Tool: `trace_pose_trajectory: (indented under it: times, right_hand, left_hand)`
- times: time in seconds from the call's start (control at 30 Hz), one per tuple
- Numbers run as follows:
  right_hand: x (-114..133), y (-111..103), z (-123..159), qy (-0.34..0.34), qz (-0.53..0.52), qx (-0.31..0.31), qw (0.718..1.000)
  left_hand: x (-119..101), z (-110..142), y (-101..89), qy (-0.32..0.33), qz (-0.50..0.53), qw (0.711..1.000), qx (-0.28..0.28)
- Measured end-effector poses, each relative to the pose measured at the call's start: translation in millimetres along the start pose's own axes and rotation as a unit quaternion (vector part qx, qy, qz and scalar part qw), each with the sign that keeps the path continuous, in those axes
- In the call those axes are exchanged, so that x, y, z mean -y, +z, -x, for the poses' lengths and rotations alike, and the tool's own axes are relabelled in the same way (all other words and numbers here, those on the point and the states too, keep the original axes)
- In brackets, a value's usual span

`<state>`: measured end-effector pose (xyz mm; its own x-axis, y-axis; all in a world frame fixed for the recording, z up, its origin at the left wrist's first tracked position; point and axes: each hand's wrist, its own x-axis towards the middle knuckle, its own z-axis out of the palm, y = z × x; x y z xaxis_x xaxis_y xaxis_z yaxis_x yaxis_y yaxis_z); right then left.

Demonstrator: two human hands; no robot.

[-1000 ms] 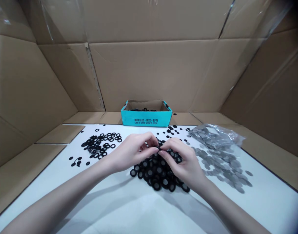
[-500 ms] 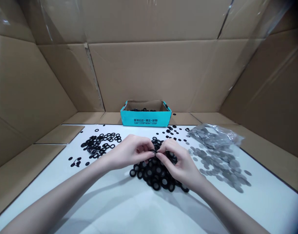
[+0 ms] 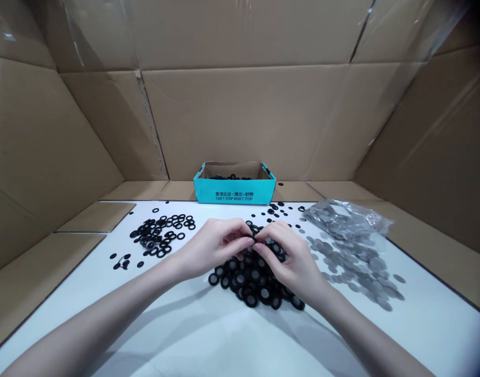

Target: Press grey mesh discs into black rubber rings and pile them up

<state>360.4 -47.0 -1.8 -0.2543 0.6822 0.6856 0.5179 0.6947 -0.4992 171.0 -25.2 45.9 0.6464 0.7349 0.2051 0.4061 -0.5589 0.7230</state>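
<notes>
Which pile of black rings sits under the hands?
The large central heap of thick rings, not the thinner scattered rings to the left.

One left hand [image 3: 214,246], one right hand [image 3: 290,262], one teal box [image 3: 235,192] at twelve o'clock, one plastic bag [image 3: 342,217] at two, two heaps of black rubber rings [image 3: 251,283].

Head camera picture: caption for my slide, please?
Left hand and right hand meet over a heap of black rubber rings beside flat grey metal discs.

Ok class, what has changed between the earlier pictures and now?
Very little: the right hand has edged slightly left, towards the left hand, their fingertips still meeting above the black rings. The teal box and grey discs stayed put.
</notes>
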Motion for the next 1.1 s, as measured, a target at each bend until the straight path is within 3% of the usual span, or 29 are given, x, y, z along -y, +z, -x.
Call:
trace_pose_trajectory:
  times: [0.27,0.6,0.83,1.1]
  right_hand:
    - [4,-6,-3,-0.012,-0.019,0.022,1.000]
    - [8,1,0,-0.026,-0.030,0.008,0.999]
    - [6,0,1,-0.019,-0.015,-0.021,0.999]
    - [7,0,1,0.023,-0.059,-0.020,0.998]
  left_hand:
    - [1,0,4.8,0.015,-0.021,0.999,-0.035]
    - [1,4,-7.5,-0.004,-0.012,0.999,0.050]
    - [-3,5,-4.7,-0.052,0.057,0.997,0.026]
    - [-1,3,0.3,-0.004,0.007,1.000,-0.013]
